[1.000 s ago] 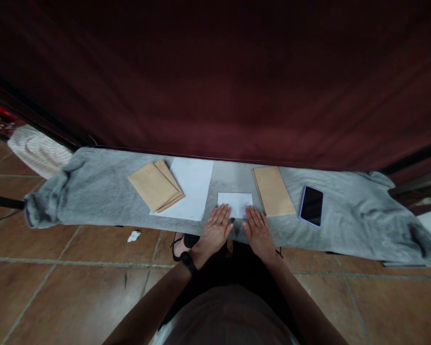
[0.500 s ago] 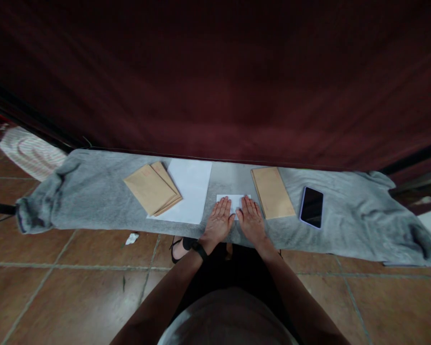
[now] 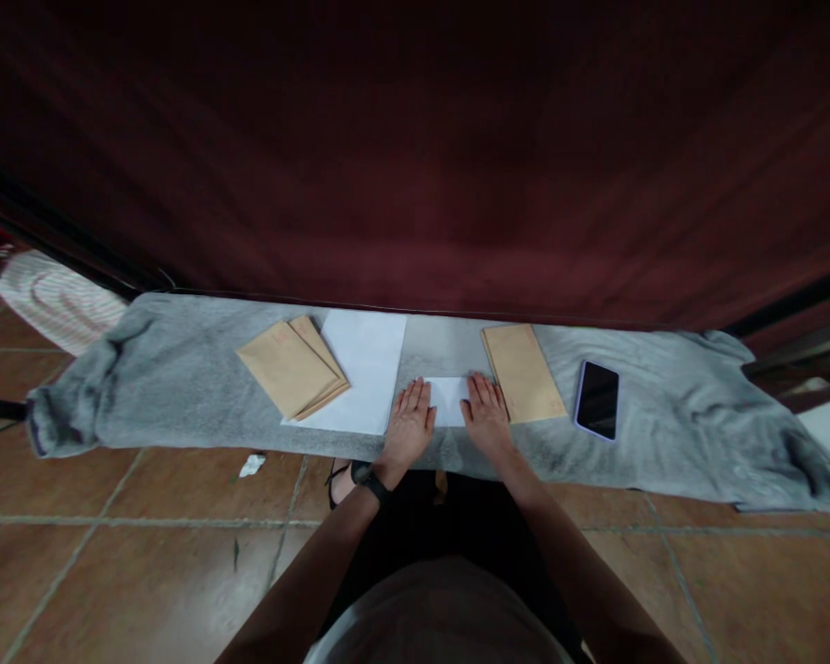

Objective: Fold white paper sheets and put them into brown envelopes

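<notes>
The small white paper (image 3: 448, 402) lay between the hands, its ends beneath their fingers. The left hand (image 3: 409, 422) and right hand (image 3: 486, 417) were both flat, palms down, gripping nothing; even pressure outward from the middle would likely have kept it smooth. Just left of the left hand, fanned brown envelopes (image 3: 287, 367) overlapped a larger white sheet (image 3: 372, 369); just beyond the right hand lay stacked brown envelopes (image 3: 526, 373), then a phone (image 3: 598, 400).
</notes>
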Available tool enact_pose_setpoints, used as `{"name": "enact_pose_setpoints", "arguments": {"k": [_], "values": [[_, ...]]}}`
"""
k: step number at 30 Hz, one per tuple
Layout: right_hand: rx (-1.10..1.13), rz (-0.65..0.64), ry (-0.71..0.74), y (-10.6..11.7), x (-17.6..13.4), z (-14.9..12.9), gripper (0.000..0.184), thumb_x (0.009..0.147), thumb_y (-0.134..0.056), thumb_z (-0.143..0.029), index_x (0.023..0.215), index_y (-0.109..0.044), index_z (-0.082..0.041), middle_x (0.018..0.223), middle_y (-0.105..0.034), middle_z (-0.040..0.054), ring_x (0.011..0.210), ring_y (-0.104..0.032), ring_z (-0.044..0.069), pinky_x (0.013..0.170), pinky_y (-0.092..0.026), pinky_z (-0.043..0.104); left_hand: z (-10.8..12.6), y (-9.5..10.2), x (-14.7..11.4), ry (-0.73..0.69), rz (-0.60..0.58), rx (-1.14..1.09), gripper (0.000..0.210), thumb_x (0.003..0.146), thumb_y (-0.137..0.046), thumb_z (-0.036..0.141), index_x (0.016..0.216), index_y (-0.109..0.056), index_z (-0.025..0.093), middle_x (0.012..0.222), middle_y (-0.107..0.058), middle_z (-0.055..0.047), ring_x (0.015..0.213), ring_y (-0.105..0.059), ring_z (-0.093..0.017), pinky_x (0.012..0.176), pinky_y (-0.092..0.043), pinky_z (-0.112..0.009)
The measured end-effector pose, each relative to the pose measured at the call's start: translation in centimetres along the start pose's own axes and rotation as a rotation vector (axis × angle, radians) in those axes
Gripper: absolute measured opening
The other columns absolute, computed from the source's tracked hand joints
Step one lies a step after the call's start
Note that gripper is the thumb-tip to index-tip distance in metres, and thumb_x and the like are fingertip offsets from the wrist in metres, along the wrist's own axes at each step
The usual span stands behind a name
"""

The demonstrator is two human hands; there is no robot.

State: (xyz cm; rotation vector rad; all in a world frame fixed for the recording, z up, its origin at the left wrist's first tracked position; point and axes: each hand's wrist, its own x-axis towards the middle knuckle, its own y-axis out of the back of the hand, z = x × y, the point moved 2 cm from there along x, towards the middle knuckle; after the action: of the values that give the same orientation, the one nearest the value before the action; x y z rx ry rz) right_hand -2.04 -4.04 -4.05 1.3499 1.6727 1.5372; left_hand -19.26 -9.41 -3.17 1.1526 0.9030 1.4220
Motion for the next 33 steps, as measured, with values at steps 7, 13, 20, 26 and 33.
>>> {"name": "enact_pose_setpoints", "arguments": {"k": [7,13,20,26,33], "values": [[-0.051,-0.334,-0.052,2.5,4.7,0.1,0.045,0.095,-0.05,-0.025,0.139,-0.055,-0.017,0.139,-0.057,0.0143,0.126,-0.049,0.028,0.116,-0.025,0.045,-0.1,1.6,3.0,0.012,-0.135,-0.035,0.054,0.096,-0.041,0.015,0.149,-0.039,0.01,0.151,-0.048,-0.017,0.139,-0.045,-0.028,0.114,-0.037,-0.044],[-0.051,-0.418,-0.084,3.8,7.2,-0.1,0.034,0.088,-0.063,-0.026,0.121,-0.063,-0.018,0.132,-0.058,0.014,0.124,-0.049,0.029,0.107,-0.036,0.041,-0.3,2.9,5.6,0.048,-0.224,-0.03,0.047,0.089,-0.058,0.018,0.136,-0.055,0.013,0.133,-0.057,-0.016,0.123,-0.053,-0.031,0.103,-0.044,-0.044],[0.022,-0.485,-0.051,4.9,7.7,-0.1,0.023,0.092,-0.053,-0.017,0.112,-0.065,-0.018,0.123,-0.064,0.0103,0.112,-0.059,0.021,0.1,-0.041,0.032,-0.7,3.6,6.3,0.052,-0.208,-0.066,0.027,0.086,-0.06,0.009,0.112,-0.062,0.013,0.118,-0.062,-0.014,0.111,-0.058,-0.026,0.101,-0.045,-0.038],[0.067,-0.529,-0.052,4.7,6.8,0.1,0.038,0.09,-0.055,-0.013,0.127,-0.059,-0.017,0.126,-0.067,0.0108,0.11,-0.064,0.021,0.094,-0.045,0.03,-0.4,3.7,6.1,0.03,-0.22,-0.097,0.029,0.082,-0.064,0.008,0.11,-0.063,0.014,0.111,-0.065,-0.013,0.11,-0.06,-0.027,0.1,-0.045,-0.039],[0.139,-0.462,0.006,6.6,6.9,-0.4,0.024,0.093,-0.054,-0.014,0.108,-0.07,-0.024,0.115,-0.07,0.0042,0.104,-0.066,0.019,0.09,-0.047,0.027,-0.8,4.6,6.0,0.028,-0.206,-0.146,0.009,0.078,-0.068,0.009,0.081,-0.064,0.018,0.089,-0.066,-0.006,0.089,-0.064,-0.022,0.084,-0.05,-0.034]]}}
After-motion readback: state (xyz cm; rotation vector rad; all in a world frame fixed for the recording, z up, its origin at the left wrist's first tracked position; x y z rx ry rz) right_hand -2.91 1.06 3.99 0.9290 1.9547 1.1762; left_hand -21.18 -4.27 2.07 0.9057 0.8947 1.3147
